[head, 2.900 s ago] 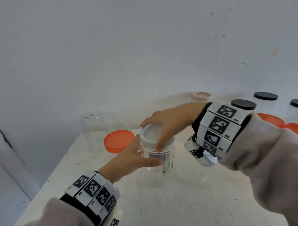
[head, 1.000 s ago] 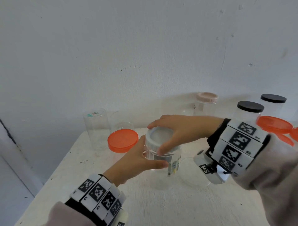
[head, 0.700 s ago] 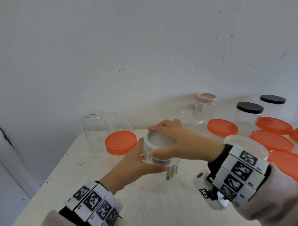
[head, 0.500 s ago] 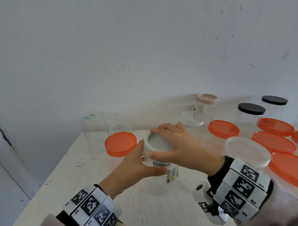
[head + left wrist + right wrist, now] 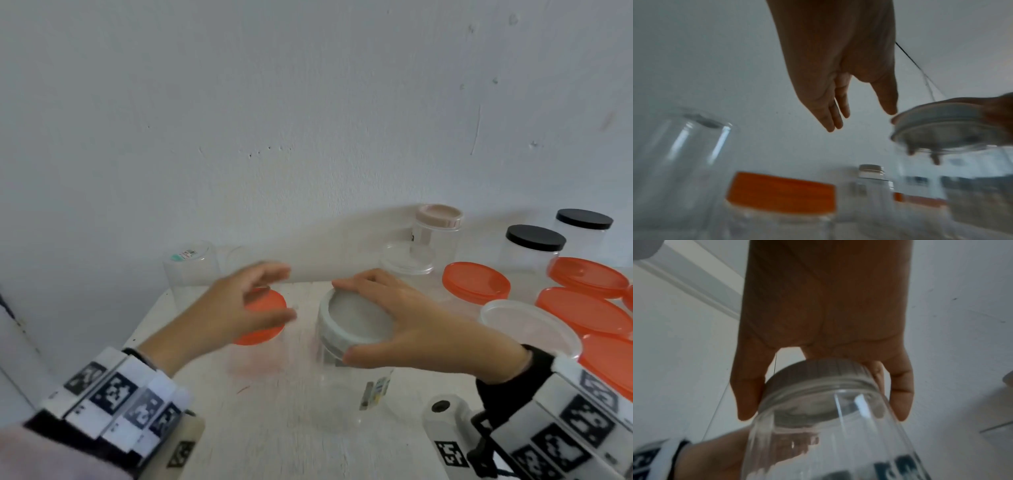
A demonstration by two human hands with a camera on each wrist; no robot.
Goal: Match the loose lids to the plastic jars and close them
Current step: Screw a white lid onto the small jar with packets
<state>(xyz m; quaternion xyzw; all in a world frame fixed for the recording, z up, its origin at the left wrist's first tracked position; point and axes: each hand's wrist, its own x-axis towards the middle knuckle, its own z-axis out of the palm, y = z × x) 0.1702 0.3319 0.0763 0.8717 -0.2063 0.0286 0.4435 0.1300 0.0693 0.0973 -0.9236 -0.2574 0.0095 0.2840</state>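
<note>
The clear plastic jar (image 5: 356, 383) stands upright near the middle of the worktop (image 5: 274, 438), with the grey lid (image 5: 356, 320) seated on its mouth. In the right wrist view the lid's skirt covers the neck evenly; whether the thread is fully home cannot be told.

Handling, as a judgement: the jar looks empty and thin-walled, so it should be light, easy to tip and inclined to flex or skid if squeezed or pushed at the top. The smooth wall offers little friction. The ribbed rim of the lid is the better place to grip for turning; the lower wall is the place to steady the body.

The right hand (image 5: 421, 325) lies over the lid, fingers curled round its far rim and thumb on the near rim. The left hand (image 5: 239, 308) is spread, fingers straight, holding nothing; it hovers apart from the jar, above an orange-lidded jar (image 5: 263, 322) toward the left edge.

An uncapped clear jar (image 5: 191, 270) stands at the back left corner. Toward the right edge lie several loose orange lids (image 5: 476, 282) and a clear lid (image 5: 527, 325). Behind them, against the wall, stand a pink-lidded jar (image 5: 438, 229) and 2 black-lidded jars (image 5: 534, 246).
</note>
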